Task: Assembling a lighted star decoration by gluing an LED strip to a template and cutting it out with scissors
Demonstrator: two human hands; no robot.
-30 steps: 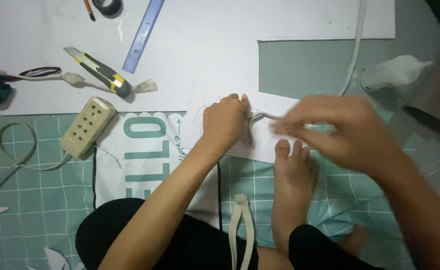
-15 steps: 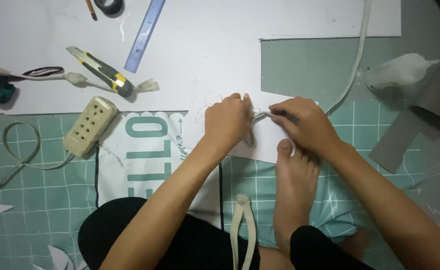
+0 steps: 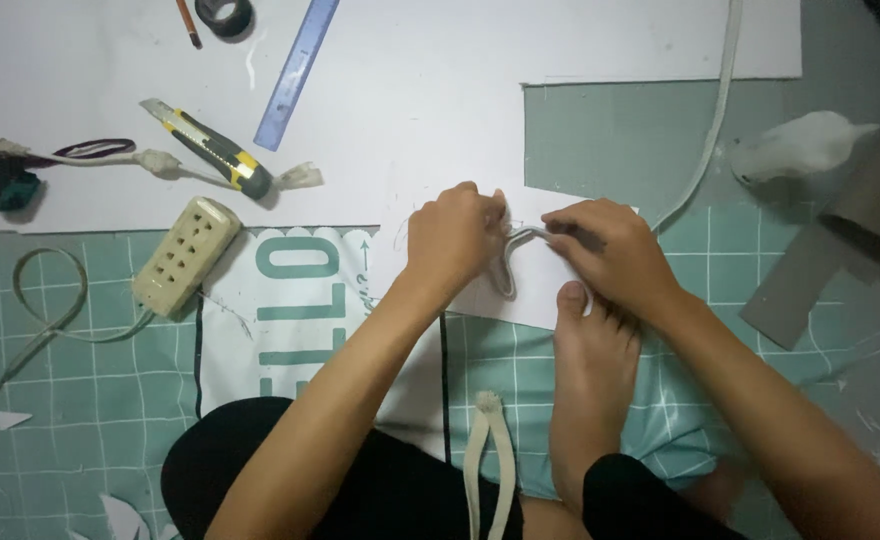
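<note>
Head view, looking down at a floor workspace: green gridded cutting mat (image 3: 50,400) with a big white sheet (image 3: 440,90) over its top half. Left hand (image 3: 452,240) presses a grey cord (image 3: 508,262) onto a small white paper (image 3: 530,295), fingers curled closed on the cord's bend. Right hand (image 3: 610,250) pinches the cord's upper end, grip closed on it. Bare foot (image 3: 590,370) rests on the paper's lower edge, just below both hands. Left side: beige power strip (image 3: 185,255), yellow-black utility knife (image 3: 205,148), blue ruler (image 3: 295,60), black tape roll (image 3: 225,15). White strap (image 3: 715,110) runs down the right. Crumpled white wad (image 3: 795,148) sits at far right, beside grey cardboard (image 3: 810,280).
</note>
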